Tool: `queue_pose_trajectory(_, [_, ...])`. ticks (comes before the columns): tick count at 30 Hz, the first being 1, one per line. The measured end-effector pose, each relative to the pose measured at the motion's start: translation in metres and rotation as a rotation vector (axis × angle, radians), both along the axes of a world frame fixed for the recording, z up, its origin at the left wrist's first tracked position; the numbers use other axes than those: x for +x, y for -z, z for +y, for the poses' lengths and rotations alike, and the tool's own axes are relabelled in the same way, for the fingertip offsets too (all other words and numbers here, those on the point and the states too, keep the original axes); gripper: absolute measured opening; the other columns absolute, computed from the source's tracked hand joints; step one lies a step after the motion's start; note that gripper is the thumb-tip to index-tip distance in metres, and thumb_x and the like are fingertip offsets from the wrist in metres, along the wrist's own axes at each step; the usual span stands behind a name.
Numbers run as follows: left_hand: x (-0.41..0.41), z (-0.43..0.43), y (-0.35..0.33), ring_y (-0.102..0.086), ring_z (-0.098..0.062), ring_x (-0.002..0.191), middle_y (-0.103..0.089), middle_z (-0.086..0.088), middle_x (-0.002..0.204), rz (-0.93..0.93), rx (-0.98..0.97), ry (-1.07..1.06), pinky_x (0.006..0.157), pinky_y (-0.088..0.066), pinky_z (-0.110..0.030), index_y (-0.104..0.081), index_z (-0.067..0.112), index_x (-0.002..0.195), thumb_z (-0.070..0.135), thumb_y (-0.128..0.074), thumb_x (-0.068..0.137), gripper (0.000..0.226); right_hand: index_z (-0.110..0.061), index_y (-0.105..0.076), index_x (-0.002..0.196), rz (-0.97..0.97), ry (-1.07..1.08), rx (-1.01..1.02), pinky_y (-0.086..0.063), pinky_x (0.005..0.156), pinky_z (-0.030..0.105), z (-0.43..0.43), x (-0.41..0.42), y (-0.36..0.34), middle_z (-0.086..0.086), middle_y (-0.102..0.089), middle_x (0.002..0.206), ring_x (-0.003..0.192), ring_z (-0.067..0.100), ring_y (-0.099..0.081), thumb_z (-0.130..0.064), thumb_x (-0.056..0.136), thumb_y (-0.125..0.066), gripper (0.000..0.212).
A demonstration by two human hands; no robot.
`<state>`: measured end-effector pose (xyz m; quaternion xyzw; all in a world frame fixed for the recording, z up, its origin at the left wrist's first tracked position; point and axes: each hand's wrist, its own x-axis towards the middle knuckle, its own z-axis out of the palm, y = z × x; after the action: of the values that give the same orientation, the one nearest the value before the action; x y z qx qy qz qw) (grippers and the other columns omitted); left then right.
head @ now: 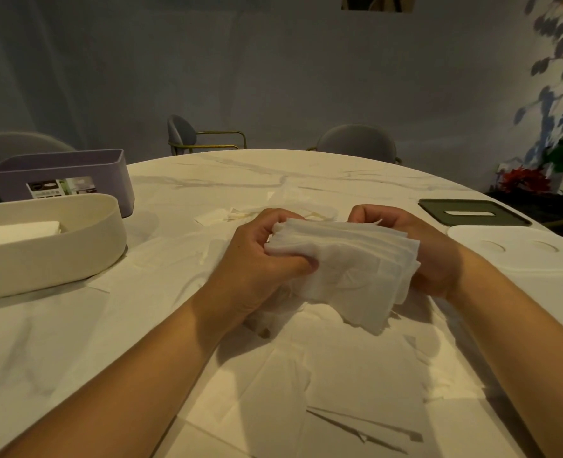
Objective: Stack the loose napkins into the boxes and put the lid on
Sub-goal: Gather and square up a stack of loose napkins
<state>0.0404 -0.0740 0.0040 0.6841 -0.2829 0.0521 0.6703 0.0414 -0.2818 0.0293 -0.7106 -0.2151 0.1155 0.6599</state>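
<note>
White paper napkin stack [346,262] is being held just above the table, clamped between both hands. Left hand [260,259] is gripping the stack's left end, fingers curling over the far edge, thumb pressing into the near side. Right hand [418,252] is gripping the right end from behind, fingers curling over the far top edge; its palm side is hiding behind the paper. Loose white napkins [290,375] are lying flat and scattered on the round white marble table [339,173], under and nearer than both hands, a few beyond them. Cream oval plastic box [52,259] is sitting well left of the left hand, lid off, with a small folded white napkin pile [25,231] lying inside. Purple rectangular labelled box [58,166] is standing just behind it; cannot tell if they are touching. Dark green flat slotted lid [471,211] is lying beyond and right of the right hand. White flat dimpled lid [521,256] is lying just right of the right wrist.
</note>
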Motion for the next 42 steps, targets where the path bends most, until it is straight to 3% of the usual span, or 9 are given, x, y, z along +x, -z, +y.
queue_pose_trajectory(3, [-0.001,0.000,-0.001,-0.064,-0.010,0.086,-0.067,0.012,0.085,-0.019,0.004,0.005,0.070,-0.057,-0.025,-0.068,0.031,0.080,0.024,-0.078,0.052,0.030,-0.025,-0.070,0.068,0.014,-0.013,0.009,-0.054,0.055,0.022,0.000,-0.002,-0.002,0.003,-0.069,0.077,0.065,0.018,-0.067,-0.045,0.039,-0.091,0.041])
queue_pose_trajectory(5, [-0.002,-0.002,-0.001,-0.064,-0.008,0.083,-0.067,0.015,0.081,-0.044,-0.001,-0.027,0.067,-0.054,-0.020,-0.066,0.028,0.081,0.022,-0.079,0.053,0.031,-0.019,-0.068,0.071,0.015,0.001,0.006,-0.054,0.053,0.022,0.001,-0.003,-0.004,0.004,-0.068,0.074,0.062,0.017,-0.066,-0.018,0.051,-0.091,0.030])
queue_pose_trajectory(8, [-0.003,-0.002,-0.003,-0.062,-0.002,0.074,-0.067,0.015,0.076,-0.128,-0.014,-0.092,0.063,-0.053,-0.019,-0.063,0.024,0.081,0.029,-0.074,0.054,0.030,-0.009,-0.059,0.079,0.043,0.067,0.036,-0.054,0.052,0.023,0.003,-0.006,-0.006,0.005,-0.065,0.071,0.060,0.017,-0.063,0.005,0.083,-0.061,0.015])
queue_pose_trajectory(13, [-0.006,-0.002,-0.005,-0.059,0.002,0.071,-0.062,0.021,0.071,-0.129,-0.028,-0.149,0.057,-0.049,-0.013,-0.057,0.027,0.083,0.025,-0.073,0.058,0.029,-0.012,-0.059,0.088,0.027,0.134,0.087,-0.056,0.060,0.026,0.005,-0.007,-0.007,0.005,-0.065,0.079,0.070,0.019,-0.064,-0.013,0.085,-0.058,0.003])
queue_pose_trajectory(19, [-0.003,-0.004,-0.002,-0.056,0.010,0.077,-0.057,0.024,0.075,-0.115,0.043,-0.251,0.061,-0.051,-0.011,-0.050,0.031,0.087,0.033,-0.063,0.063,0.027,-0.025,-0.062,0.099,0.035,0.153,0.092,-0.056,0.076,0.030,0.010,-0.010,-0.009,0.001,-0.068,0.097,0.088,0.018,-0.067,-0.051,0.079,-0.050,0.035])
queue_pose_trajectory(25, [-0.002,-0.008,0.000,-0.059,-0.001,0.084,-0.055,0.020,0.093,-0.140,0.006,-0.253,0.062,-0.048,-0.006,-0.048,0.032,0.091,0.018,-0.074,0.075,0.034,-0.035,-0.055,0.107,-0.118,0.144,-0.104,-0.056,0.073,0.025,0.013,-0.013,-0.009,-0.011,-0.062,0.103,0.101,0.016,-0.062,-0.026,0.069,-0.079,0.046])
queue_pose_trajectory(32, [-0.003,-0.006,-0.003,-0.058,0.002,0.089,-0.052,0.018,0.103,-0.030,-0.094,-0.144,0.064,-0.054,-0.017,-0.041,0.036,0.106,0.017,-0.074,0.062,0.058,-0.029,-0.060,0.101,-0.242,0.255,-0.062,-0.055,0.066,0.020,0.009,-0.010,-0.006,-0.012,-0.066,0.093,0.095,0.011,-0.064,0.003,0.074,-0.071,0.044])
queue_pose_trajectory(37, [-0.002,-0.006,-0.004,-0.056,-0.016,0.103,-0.049,0.016,0.114,0.008,-0.021,-0.072,0.075,-0.058,-0.023,-0.037,0.041,0.116,-0.001,-0.073,0.075,0.069,-0.030,-0.061,0.100,-0.182,0.254,-0.015,-0.058,0.079,0.033,0.003,-0.006,-0.005,-0.007,-0.068,0.095,0.101,0.022,-0.063,0.001,0.069,-0.073,0.046])
queue_pose_trajectory(42, [-0.001,-0.006,-0.001,-0.059,-0.007,0.095,-0.055,0.015,0.107,0.037,-0.019,-0.085,0.069,-0.056,-0.021,-0.044,0.045,0.110,0.007,-0.075,0.075,0.060,-0.031,-0.061,0.102,-0.132,0.215,-0.012,-0.058,0.075,0.031,0.003,-0.007,-0.005,-0.004,-0.066,0.098,0.101,0.025,-0.062,-0.018,0.060,-0.074,0.046])
